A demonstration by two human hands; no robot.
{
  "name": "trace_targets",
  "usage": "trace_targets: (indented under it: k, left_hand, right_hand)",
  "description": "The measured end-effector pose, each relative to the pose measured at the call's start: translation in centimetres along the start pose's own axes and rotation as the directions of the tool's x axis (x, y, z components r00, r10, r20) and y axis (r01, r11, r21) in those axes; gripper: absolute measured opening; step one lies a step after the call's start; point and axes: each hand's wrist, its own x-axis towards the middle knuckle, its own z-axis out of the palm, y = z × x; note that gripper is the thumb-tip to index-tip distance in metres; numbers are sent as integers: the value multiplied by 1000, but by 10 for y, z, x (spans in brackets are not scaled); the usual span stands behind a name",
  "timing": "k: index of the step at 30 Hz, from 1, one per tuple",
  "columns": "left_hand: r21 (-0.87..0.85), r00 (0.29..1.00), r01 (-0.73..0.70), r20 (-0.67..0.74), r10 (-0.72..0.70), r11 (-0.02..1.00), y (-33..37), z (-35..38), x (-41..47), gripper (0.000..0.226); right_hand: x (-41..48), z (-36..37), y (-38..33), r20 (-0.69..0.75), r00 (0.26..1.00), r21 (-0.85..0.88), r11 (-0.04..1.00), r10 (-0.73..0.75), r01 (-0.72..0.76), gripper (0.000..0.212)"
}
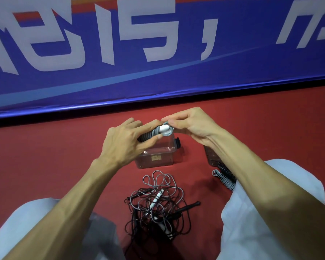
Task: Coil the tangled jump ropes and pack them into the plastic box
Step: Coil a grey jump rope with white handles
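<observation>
1. Pale trouser legs (36, 222), nearest in my feed, spread to either side on the red floor (45, 147).
2. Tangled jump ropes (156, 209), on the floor between the legs: grey and black cords knotted together, a white handle (157, 198) buried in the heap, a black handle (188, 206) sticking out on the right.
3. Plastic box (158, 156), clear and open-topped, on the floor just beyond the tangle, toward the floor's far edge. I see no rope inside it.
4. Coiled rope (158, 131), grey cord wound round a white grip, held in the air above the box.
5. Left hand (124, 141): fingers and thumb curled round the wound part of the coiled rope.
6. Right hand (193, 124): close against the left, fingertips pinching the cord at the bundle's white end.
7. Second wound bundle (224, 178), grey and black, on the floor beside the right leg, partly hidden by the forearm.
8. Blue banner (158, 72) with large white characters, standing along the floor's far edge.
</observation>
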Motion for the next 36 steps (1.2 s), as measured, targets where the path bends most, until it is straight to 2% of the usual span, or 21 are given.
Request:
trace_targets:
  k: [5,8,12,19,23,28,32,34,36]
  left_hand:
    - [17,997,-75,-18,75,997,-2,1,0,41]
    - [25,996,-89,-21,89,996,-4,0,-1,43]
    - [25,986,-158,-47,159,987,-3,-1,-2,38]
    - [64,972,-223,-64,227,973,-3,4,-2,32]
    - [22,980,-181,-74,182,983,-2,3,-3,39]
    - [-7,987,-140,-74,140,990,-2,3,-4,35]
    - [-4,991,-108,-77,107,994,-4,2,-3,36]
    - [-21,991,-110,-81,108,994,-5,3,-3,37]
    - [-26,991,-106,-79,104,994,-6,3,-3,39]
  right_hand:
    - [1,-2,1,2,999,-143,989,41,-40,21]
    - [-1,-6,-2,86,993,-104,992,81,-72,17]
    - [-4,-12,-6,208,964,-110,983,166,-145,24]
    - [-6,-12,-3,194,969,-263,960,154,-99,24]
    - [-8,-11,-4,154,982,-266,962,109,-65,20]
    - [-8,-11,-7,85,996,-204,979,2,15,13]
    - [-8,-5,-7,86,990,-260,956,-115,133,6]
    - [-9,-4,-8,100,986,-253,955,-137,158,13]
    - [-9,-5,-7,114,980,-337,921,-166,195,11]
